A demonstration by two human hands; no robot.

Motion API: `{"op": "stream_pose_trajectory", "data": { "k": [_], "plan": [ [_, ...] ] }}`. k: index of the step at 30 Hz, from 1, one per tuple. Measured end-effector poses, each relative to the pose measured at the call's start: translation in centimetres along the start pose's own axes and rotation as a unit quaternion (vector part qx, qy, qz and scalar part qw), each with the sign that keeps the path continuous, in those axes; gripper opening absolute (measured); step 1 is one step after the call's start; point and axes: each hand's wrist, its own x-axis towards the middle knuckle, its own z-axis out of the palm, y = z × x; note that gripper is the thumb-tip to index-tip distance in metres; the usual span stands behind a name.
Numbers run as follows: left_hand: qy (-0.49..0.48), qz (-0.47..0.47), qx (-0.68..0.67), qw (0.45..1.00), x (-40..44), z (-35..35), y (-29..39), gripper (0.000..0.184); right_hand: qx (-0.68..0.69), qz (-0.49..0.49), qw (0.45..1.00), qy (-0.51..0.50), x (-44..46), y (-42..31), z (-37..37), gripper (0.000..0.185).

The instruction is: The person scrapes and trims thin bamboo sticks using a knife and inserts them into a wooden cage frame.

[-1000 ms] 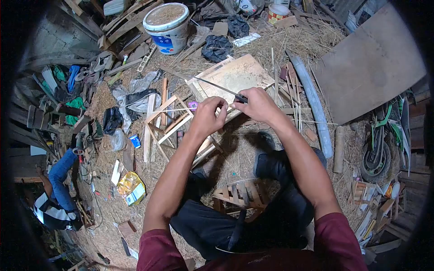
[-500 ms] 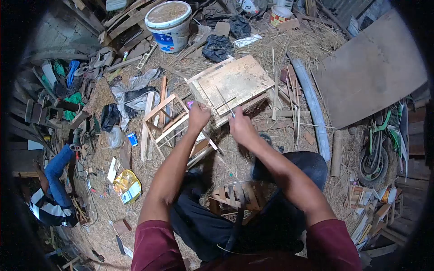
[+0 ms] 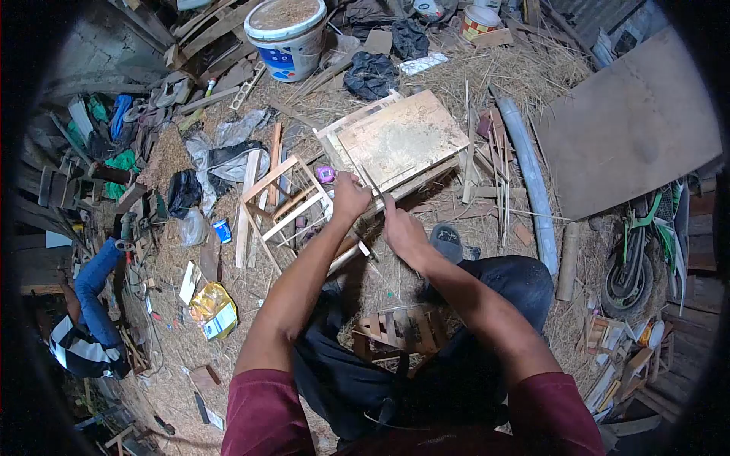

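My right hand (image 3: 403, 232) is closed around the lower end of a thin, knife-like blade (image 3: 370, 181), which points up and to the left. Beside it, my left hand (image 3: 352, 199) is closed at the front left edge of a low wooden worktop (image 3: 403, 137). Whatever its fingers hold is hidden. Sawdust lies over the worktop's pale board. Left of my left hand stands a small wooden frame (image 3: 268, 181) with slats, and a pink round object (image 3: 325, 174) lies behind it.
A white and blue bucket (image 3: 287, 45) stands behind. At right are a grey pipe (image 3: 528, 182), a large leaning board (image 3: 631, 121) and a motorbike wheel (image 3: 627, 281). Another person's blue sleeve or trouser leg (image 3: 99, 277) shows at far left. Straw and scraps cover the floor.
Both hands have come closer together, the left moving right and the right slightly left. The blade has shifted down and left toward my left hand. The pink object is more exposed.
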Motion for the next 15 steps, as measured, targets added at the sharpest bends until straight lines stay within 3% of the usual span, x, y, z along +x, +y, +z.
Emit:
{"op": "stream_pose_trajectory", "data": {
  "k": [3,9,15],
  "plan": [
    [-0.014,-0.023,-0.002,1.000,-0.3,0.2,0.8,0.039,-0.017,0.012,1.000,-0.019,0.1,-0.4,-0.4,0.076],
    [-0.025,-0.036,0.004,0.999,-0.3,-0.1,1.3,0.040,-0.022,0.029,0.996,-0.076,0.5,-0.3,-0.2,0.084],
    [-0.029,-0.047,-0.001,0.998,-0.2,-0.1,1.4,0.040,0.049,0.046,0.993,-0.093,0.7,-0.2,0.2,0.077]
  ]
}}
